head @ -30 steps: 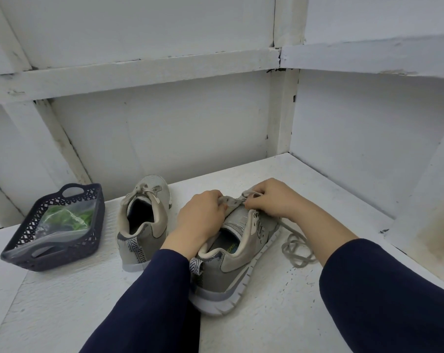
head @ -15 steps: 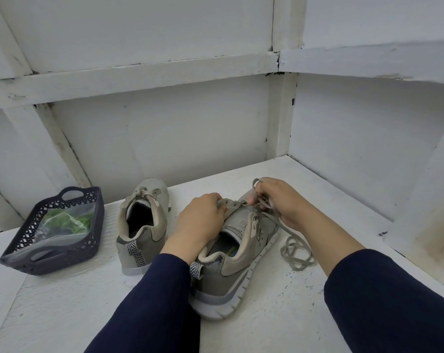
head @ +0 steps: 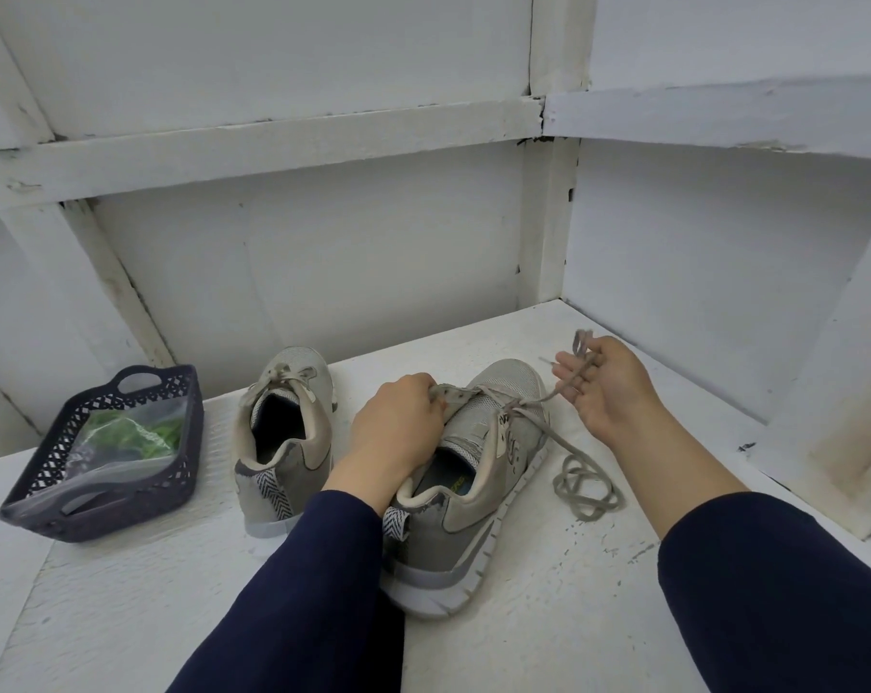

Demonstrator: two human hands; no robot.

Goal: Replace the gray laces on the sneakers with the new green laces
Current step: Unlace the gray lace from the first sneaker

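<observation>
Two gray sneakers (head: 286,432) stand on a white shelf (head: 548,617). Left hand (head: 398,422) curls its fingers round the eyelet edge of the right-side sneaker (head: 473,467); right hand (head: 603,387) pinches the gray lace (head: 553,436) in bent fingers, slack coiled beside the sole. Green laces (head: 138,435), apparently bagged, lie in the dark basket (head: 98,517) at left.

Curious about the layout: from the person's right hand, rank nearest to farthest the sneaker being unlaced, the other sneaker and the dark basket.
From the right hand, which holds the gray lace, in the head view:
1. sneaker being unlaced, just to its left.
2. other sneaker, further left, past the left hand.
3. dark basket, far left.
</observation>
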